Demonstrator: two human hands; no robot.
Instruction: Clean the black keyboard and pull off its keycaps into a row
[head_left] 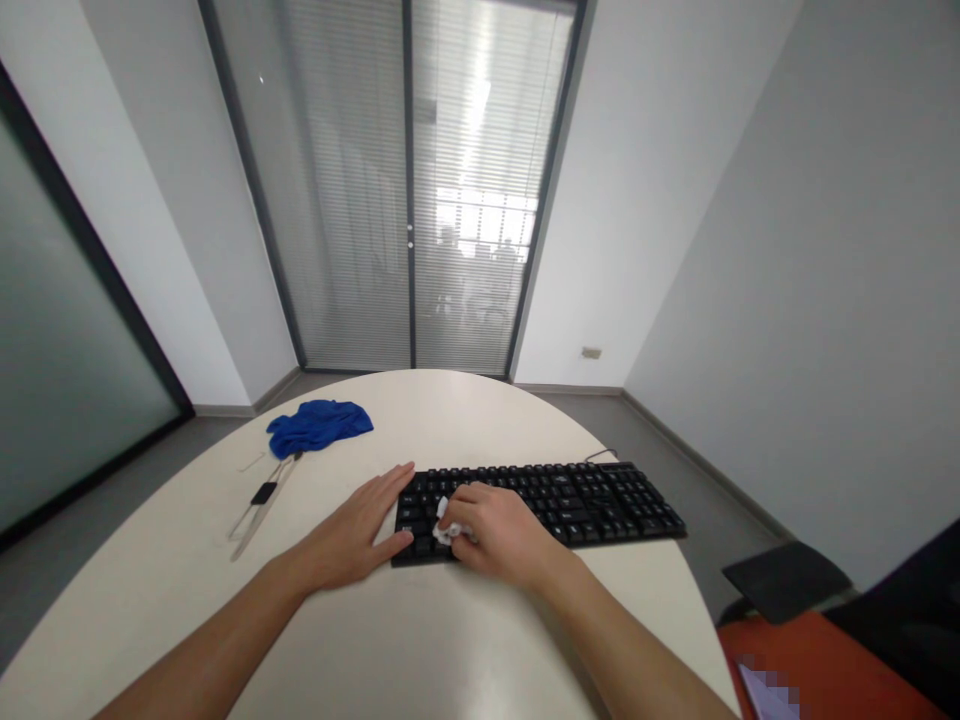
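A black keyboard (600,500) lies across the table in front of me. My left hand (360,530) rests against its left end, fingers stretched out, thumb and fingertips touching the edge. Over the keys on the left part, my right hand (495,530) is closed on a crumpled white tissue (444,532), which is pressed to the keys. The fingers of that hand partly hide the tissue and the keys beneath.
On the pale round table (450,410), a blue cloth (319,425) lies at the far left. Near it is a thin looped item with a black tag (263,493). A chair with an orange seat (832,660) stands at the right. Glass panels (405,200) with blinds are beyond.
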